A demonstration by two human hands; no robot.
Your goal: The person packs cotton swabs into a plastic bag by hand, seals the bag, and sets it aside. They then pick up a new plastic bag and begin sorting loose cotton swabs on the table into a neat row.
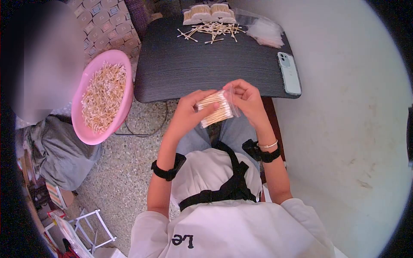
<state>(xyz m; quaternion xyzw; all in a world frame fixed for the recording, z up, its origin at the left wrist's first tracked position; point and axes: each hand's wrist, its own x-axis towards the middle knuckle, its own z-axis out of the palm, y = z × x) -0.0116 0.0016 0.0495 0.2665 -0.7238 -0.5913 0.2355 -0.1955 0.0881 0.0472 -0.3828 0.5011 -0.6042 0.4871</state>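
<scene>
A clear plastic bag of cotton swabs (219,112) is held over my lap, just off the table's near edge. My left hand (191,107) grips its left side, with the thumb laid across the swabs. At the bag's right end, my right hand (245,99) pinches the loose clear plastic of the opening between thumb and fingers. The swabs lie side by side inside, white tips at both ends. Some fingertips of both hands are hidden behind the bag.
On the dark table (193,69) lie loose cotton swabs (215,31), stacked filled packs (209,13), empty clear bags (266,32) and a phone (290,73). A pink tub (127,92) of swabs stands left. A white wall (344,107) rises at right.
</scene>
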